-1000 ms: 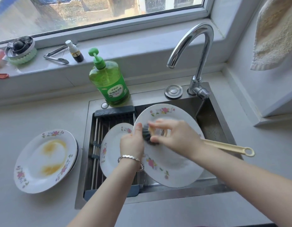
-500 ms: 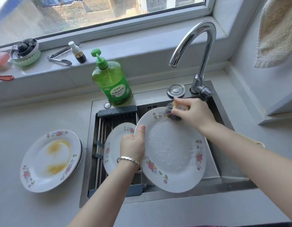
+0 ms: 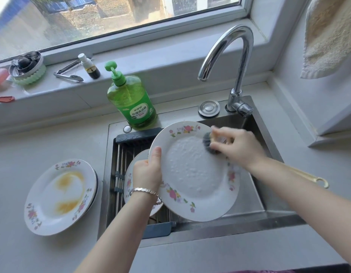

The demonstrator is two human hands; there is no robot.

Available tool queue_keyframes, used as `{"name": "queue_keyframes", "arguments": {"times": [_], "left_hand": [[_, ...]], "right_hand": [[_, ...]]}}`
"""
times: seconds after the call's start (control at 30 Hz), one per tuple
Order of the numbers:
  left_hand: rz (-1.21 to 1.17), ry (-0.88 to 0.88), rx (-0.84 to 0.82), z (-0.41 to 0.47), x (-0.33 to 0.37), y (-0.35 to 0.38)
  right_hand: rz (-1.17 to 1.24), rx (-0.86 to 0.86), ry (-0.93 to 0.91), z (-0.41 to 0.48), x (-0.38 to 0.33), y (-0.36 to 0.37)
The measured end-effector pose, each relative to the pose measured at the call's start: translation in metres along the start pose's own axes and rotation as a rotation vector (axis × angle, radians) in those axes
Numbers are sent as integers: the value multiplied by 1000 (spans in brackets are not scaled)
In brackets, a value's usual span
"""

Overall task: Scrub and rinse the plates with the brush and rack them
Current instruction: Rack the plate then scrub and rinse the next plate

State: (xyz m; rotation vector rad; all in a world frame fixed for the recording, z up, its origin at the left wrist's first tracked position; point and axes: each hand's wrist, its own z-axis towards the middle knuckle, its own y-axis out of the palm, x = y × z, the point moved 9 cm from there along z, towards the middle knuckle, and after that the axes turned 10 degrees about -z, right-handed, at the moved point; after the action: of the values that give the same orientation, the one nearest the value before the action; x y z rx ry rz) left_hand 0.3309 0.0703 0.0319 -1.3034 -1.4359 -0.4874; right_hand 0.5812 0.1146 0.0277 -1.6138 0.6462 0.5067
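A: Why is the soapy plate point(image 3: 194, 174) held tilted over the sink point(image 3: 269, 215) and not laid flat?

B: My guess is that suds then run down into the basin. The left hand point(image 3: 147, 174) clamps the rim at nine o'clock, thumb across the front and the other fingers curled out of sight behind, so the plate has something to brace against while it is scrubbed.

A: And the brush point(image 3: 211, 143)?

B: Its dark head presses the plate's face at about two o'clock, just inside the flowered border. The right hand point(image 3: 237, 148) is closed round the neck close to the head, fingers bunched together (blurred, so exactly how each one lies I cannot tell). Gripping that low likely gives more pressure; the cream handle runs back under the forearm, its hook end showing at four o'clock.

A: Anything racked?

B: One flowered plate point(image 3: 129, 181) lies on the roll-up rack point(image 3: 119, 164) across the sink's left half, mostly hidden behind the left hand. The rack sits over the basin, I'd say so drips fall through.

A: What's left?

B: A stack of dirty plates point(image 3: 60, 196) waits on the counter at nine o'clock, the top one smeared yellow. The tap point(image 3: 239, 62) at twelve o'clock looks dry, so rinsing is not yet done. The soap bottle point(image 3: 131, 101) stands at the sink's back edge, in easy reach.
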Motion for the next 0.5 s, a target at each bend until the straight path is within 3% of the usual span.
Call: {"name": "queue_keyframes", "arguments": {"times": [0.07, 0.23, 0.37, 0.5], "left_hand": [[1, 21, 26, -1, 5, -2], [-27, 30, 81, -1, 10, -9], [-60, 43, 104, -4, 17, -13], [-88, 3, 166, -2, 14, -17]], "right_hand": [[23, 84, 107, 9, 17, -14], [-11, -92, -125, -24, -16, 22], [-33, 53, 142, -6, 35, -8], [22, -153, -102, -43, -9, 37]]}}
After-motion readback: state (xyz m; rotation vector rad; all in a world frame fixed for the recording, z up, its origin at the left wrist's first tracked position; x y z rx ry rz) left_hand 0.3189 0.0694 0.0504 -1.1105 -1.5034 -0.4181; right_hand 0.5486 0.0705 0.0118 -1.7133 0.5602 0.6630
